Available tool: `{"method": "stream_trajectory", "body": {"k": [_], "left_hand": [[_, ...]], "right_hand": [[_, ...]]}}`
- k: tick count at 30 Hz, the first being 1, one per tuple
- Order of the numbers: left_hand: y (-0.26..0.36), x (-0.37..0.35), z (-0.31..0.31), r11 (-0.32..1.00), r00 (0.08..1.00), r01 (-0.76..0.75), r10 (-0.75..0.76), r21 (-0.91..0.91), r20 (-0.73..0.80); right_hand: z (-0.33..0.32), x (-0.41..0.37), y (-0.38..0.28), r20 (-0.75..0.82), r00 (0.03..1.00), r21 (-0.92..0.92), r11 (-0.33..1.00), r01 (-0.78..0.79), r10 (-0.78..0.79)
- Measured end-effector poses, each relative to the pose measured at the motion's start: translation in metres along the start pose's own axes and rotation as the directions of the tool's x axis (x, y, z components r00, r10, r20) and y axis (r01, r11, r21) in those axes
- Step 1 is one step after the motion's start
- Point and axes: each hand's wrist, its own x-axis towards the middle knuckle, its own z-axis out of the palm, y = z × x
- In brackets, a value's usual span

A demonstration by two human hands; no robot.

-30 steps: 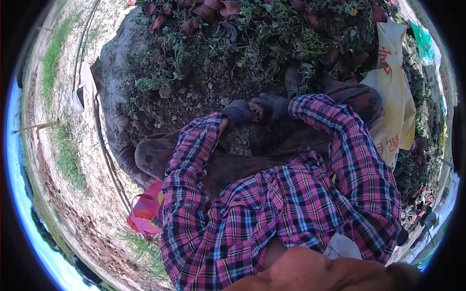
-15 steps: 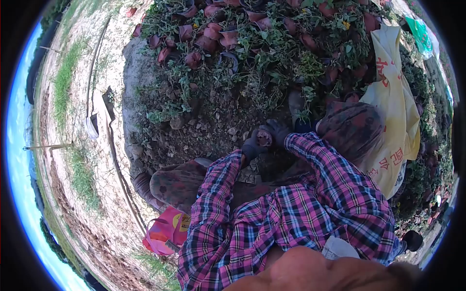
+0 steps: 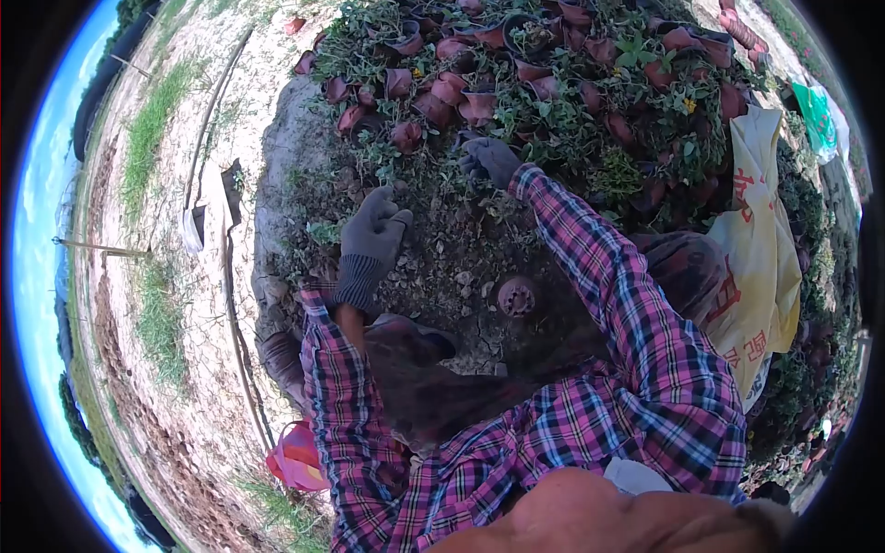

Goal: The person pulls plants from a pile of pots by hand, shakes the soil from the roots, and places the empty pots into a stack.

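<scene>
The round pot (image 3: 516, 297) sits on the dirt (image 3: 429, 276) close to us, holes facing up, perhaps so both our hands are free. Our left hand (image 3: 374, 230) is up over the dirt, fingers bent, thumb a bit apart, nothing seen in it. Our right hand (image 3: 490, 162) reaches the leafy plants (image 3: 613, 175); we can't tell if its fingers grip anything.

Dark soil (image 3: 441, 232) (strewn with clods (image 3: 466, 278)) bears a round brown object (image 3: 516, 297), reddish pots (image 3: 433, 109) and green plants (image 3: 323, 232).
</scene>
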Motion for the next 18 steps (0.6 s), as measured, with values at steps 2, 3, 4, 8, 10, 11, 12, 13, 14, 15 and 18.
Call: {"method": "stream_trajectory", "body": {"k": [2, 3, 4, 8, 10, 11, 12, 13, 14, 15, 18], "left_hand": [[-0.012, 0.002, -0.003, 1.0, 0.999, 0.007, -0.008, -0.009, -0.05], [-0.006, 0.001, -0.003, 0.999, 0.999, -0.002, 0.004, 0.033, -0.047], [0.003, 0.001, -0.003, 0.997, 0.999, -0.023, 0.026, 0.079, -0.044], [0.007, 0.008, -0.008, 0.897, 0.991, 0.09, -0.124, 0.433, 0.05], [-0.002, 0.014, -0.004, 0.813, 0.986, 0.051, -0.133, 0.58, 0.1], [-0.005, 0.014, -0.001, 0.822, 0.989, 0.031, -0.108, 0.569, 0.102], [-0.004, 0.017, -0.003, 0.822, 0.986, 0.048, -0.131, 0.567, 0.107], [0.001, 0.019, -0.006, 0.822, 0.981, 0.06, -0.153, 0.567, 0.118], [0.005, 0.018, -0.007, 0.82, 0.975, 0.07, -0.178, 0.568, 0.136], [0.004, 0.02, -0.007, 0.823, 0.975, 0.076, -0.179, 0.563, 0.132], [0.004, 0.025, -0.009, 0.818, 0.975, 0.108, -0.198, 0.564, 0.101]], "right_hand": [[-0.001, 0.029, -0.004, -0.008, 0.997, 0.165, 0.984, 0.073, -0.072], [0.005, 0.034, -0.016, -0.035, 0.996, 0.069, 0.994, 0.082, -0.079], [0.005, 0.041, -0.023, -0.06, 0.993, -0.026, 0.995, 0.099, -0.1], [-0.033, 0.067, 0.01, -0.308, 0.94, -0.94, -0.105, -0.324, -0.145], [-0.046, 0.071, 0.037, -0.452, 0.888, -0.892, 0.062, -0.448, -0.084], [-0.05, 0.069, 0.044, -0.456, 0.886, -0.889, 0.089, -0.449, -0.089], [-0.053, 0.071, 0.048, -0.462, 0.881, -0.885, 0.119, -0.451, -0.1], [-0.044, 0.069, 0.039, -0.36, 0.919, -0.931, 0.132, -0.341, -0.163], [-0.033, 0.066, 0.031, -0.259, 0.94, -0.962, 0.141, -0.232, -0.223], [-0.018, 0.061, 0.016, -0.153, 0.945, -0.983, 0.144, -0.115, -0.289], [0.018, 0.041, -0.031, 0.106, 0.929, -0.976, -0.216, 0.029, -0.356]]}}
